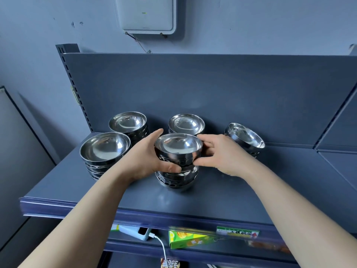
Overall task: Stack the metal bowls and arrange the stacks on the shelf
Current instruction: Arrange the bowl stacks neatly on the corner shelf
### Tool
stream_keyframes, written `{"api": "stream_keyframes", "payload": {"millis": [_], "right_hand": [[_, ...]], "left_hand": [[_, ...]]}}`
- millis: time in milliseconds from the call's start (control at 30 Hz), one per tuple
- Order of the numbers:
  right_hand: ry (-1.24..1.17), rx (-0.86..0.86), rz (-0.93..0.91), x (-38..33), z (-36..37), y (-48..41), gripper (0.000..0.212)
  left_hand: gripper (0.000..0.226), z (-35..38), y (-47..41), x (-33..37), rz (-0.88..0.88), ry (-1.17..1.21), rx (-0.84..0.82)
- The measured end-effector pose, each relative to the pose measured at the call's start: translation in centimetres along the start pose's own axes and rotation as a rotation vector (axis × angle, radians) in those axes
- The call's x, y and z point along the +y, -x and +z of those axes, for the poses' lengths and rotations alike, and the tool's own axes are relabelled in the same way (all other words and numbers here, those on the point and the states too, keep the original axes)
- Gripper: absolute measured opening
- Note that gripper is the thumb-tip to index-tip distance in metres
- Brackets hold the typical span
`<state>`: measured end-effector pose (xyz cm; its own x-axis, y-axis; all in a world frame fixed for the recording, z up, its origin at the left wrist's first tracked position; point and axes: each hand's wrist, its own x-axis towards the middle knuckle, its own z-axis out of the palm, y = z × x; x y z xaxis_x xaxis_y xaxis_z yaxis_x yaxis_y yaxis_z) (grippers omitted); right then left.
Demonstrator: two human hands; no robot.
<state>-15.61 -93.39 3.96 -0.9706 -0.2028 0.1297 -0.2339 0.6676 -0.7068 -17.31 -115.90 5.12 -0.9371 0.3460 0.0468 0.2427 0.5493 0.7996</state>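
Note:
Both hands grip a stack of shiny metal bowls (178, 151) in the middle of the dark blue shelf (251, 190). My left hand (146, 157) wraps its left side and my right hand (218, 153) its right side, around the upper bowls. The lower bowls of that stack (176, 179) rest on the shelf. Other stacks stand around it: one at front left (104, 149), one at back left (127, 122), one at back middle (186, 122). At the right, a stack (245, 138) leans with its top bowl tilted.
The shelf's back panel (193, 84) rises right behind the stacks. A white wall unit (146, 14) hangs above. On the lower shelf lie a white charger with its cable (135, 232), a green box (185, 239) and a price label (237, 232).

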Motion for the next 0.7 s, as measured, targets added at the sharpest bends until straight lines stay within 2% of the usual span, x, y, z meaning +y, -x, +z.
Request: {"api": "stream_keyframes", "payload": {"millis": [167,267,433,633,700], "right_hand": [[-0.047,-0.028,0.007,-0.3,-0.6,0.2,0.036],[-0.043,-0.049,0.005,-0.6,-0.8,0.6,0.028],[-0.044,-0.040,-0.011,-1.3,-0.9,1.0,0.040],[-0.020,-0.030,0.017,-1.0,-0.7,0.9,0.049],[-0.031,-0.017,0.024,-0.9,-0.5,0.8,0.052]], "left_hand": [[0.129,0.0,-0.1,-0.3,0.002,0.026,0.033],[0.125,-0.1,0.0,-0.4,0.005,0.000,0.046],[0.112,-0.2,-0.1,-0.3,0.042,-0.031,0.060],[0.127,-0.4,-0.3,-0.4,0.021,-0.088,0.022],[0.123,-0.4,-0.2,-0.4,0.025,-0.127,0.028]]}}
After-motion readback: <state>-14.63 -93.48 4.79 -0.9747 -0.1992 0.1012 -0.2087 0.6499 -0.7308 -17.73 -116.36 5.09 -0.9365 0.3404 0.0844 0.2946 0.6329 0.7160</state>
